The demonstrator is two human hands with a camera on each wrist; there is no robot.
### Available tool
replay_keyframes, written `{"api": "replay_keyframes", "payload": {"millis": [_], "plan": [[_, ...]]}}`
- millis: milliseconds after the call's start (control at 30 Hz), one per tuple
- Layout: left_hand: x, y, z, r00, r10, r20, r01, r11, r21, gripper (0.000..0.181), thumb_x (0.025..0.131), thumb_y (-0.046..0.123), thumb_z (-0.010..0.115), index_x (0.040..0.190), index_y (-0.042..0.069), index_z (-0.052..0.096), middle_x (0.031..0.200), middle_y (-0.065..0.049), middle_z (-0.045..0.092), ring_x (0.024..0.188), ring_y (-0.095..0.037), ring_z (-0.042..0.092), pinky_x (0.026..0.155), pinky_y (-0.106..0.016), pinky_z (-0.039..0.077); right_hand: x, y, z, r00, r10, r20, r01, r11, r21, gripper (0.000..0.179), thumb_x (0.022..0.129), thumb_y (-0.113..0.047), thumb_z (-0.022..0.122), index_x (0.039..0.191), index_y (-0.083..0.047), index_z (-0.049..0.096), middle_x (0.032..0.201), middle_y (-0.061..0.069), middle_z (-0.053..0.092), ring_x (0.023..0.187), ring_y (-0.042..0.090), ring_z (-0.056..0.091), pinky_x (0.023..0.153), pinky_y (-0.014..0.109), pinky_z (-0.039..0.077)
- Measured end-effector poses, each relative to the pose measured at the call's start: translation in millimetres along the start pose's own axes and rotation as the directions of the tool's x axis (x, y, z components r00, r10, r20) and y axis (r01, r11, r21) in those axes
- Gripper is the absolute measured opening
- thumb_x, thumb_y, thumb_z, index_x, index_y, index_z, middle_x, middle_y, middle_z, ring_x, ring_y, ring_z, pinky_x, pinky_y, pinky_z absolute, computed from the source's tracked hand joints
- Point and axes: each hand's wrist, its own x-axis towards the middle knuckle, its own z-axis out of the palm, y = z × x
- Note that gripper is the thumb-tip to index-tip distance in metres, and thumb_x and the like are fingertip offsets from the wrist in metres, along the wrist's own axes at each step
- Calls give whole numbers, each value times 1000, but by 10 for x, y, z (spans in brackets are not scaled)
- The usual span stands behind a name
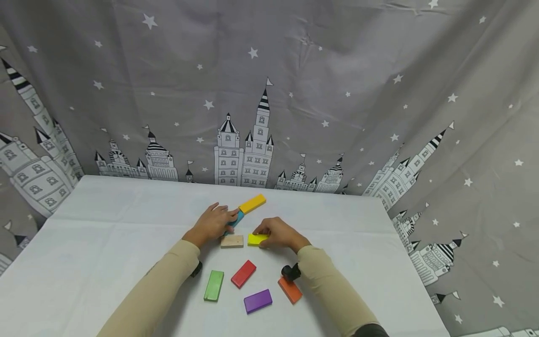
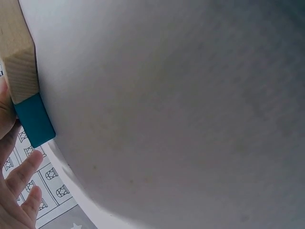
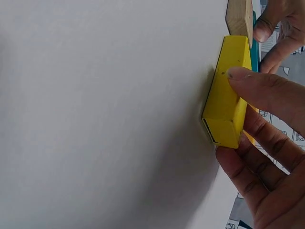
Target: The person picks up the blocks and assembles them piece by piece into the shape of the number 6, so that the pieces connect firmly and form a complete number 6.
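Observation:
My left hand (image 1: 212,223) pinches a teal block (image 2: 36,120) between thumb and fingers; the hand covers part of it in the head view. End to end with the teal block, an amber-yellow block (image 1: 252,204) slants away to the far right. Just nearer than the left hand lies a plain wooden block (image 1: 232,242), its end close to the teal one. My right hand (image 1: 279,232) grips a bright yellow block (image 3: 226,90), thumb on its near side and fingers behind. That block lies in line with the wooden one, a small gap between them in the head view.
Nearer on the white-covered table (image 1: 126,224) lie a green block (image 1: 214,286), a red block (image 1: 243,274), a purple block (image 1: 258,301) and an orange block (image 1: 290,291). The orange one is partly under the right wrist's camera (image 1: 290,272). A grey printed curtain (image 1: 294,93) hangs behind.

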Motion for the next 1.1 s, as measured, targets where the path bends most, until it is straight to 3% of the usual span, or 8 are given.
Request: {"api": "replay_keyframes", "payload": {"millis": [700,1100], "plan": [[19,-3,13,1000,-7,3,7,1000,10,59,87,33,69,139,12,51,149,0,42,135,-33,39,115,-55,18,50,-52,50,1000,3,-31,-3,1000,-2,33,78,-8,80,111,-6,73,100,0,67,84,9,57,77,17,50],[5,-7,12,1000,13,-20,-12,1000,18,57,87,33,69,137,11,53,148,-1,45,134,-32,41,114,-57,20,49,-56,62,998,-52,-26,51,998,-22,32,79,-8,80,110,-5,73,99,0,66,82,9,54,75,17,48]]}}
